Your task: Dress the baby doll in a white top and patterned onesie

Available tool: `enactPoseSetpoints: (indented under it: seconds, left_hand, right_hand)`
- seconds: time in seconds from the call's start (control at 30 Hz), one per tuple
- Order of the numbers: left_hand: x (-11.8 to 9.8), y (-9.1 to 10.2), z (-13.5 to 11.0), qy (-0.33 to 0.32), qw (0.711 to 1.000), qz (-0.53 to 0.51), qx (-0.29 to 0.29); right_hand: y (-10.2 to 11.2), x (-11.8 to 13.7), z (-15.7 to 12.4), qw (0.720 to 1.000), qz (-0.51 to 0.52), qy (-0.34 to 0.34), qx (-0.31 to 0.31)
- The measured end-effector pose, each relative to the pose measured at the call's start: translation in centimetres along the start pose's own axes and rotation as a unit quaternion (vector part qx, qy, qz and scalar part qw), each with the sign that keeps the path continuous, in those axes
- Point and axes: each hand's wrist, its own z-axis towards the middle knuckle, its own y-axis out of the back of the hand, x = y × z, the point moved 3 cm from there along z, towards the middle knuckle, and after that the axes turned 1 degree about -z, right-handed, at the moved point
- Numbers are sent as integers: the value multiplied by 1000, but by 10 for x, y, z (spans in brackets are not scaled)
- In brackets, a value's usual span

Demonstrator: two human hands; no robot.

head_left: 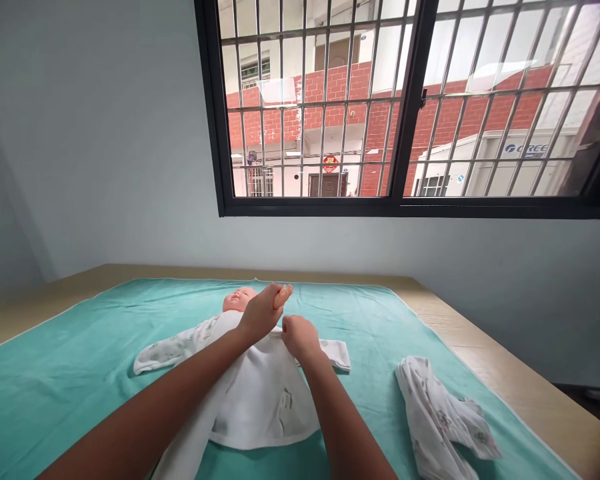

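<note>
A baby doll (239,299) lies on a green cloth with its head toward the wall. Under and around it spreads a white baby shirt (260,407), one patterned sleeve (173,348) stretched left and the other sleeve (336,354) lying to the right. My left hand (261,312) is closed around the doll's arm, raised above its chest; the small pinkish doll hand (283,297) pokes out past my fingers. Just to the right, my right hand (301,337) is closed at the shirt's upper edge and seems to pinch the fabric; its fingertips are hidden.
The green cloth (80,373) covers most of a wooden table (485,353). A folded white patterned baby garment (443,420) lies at the right. Behind the table stand a pale wall (105,167) and a barred window with a black frame (310,208).
</note>
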Motion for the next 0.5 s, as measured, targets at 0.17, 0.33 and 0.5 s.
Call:
enactPoseSetpoints:
  seconds: [0.17, 0.33, 0.5]
  left_hand:
    - [0, -5, 0, -29, 999, 14, 28]
    - [0, -10, -1, -66, 993, 47, 82]
    - [-8, -22, -11, -99, 979, 92, 150]
  right_hand:
    - [15, -7, 5, 988, 149, -31, -34]
    - [17, -22, 8, 917, 391, -76, 2]
    - [28, -33, 5, 822, 565, -69, 26]
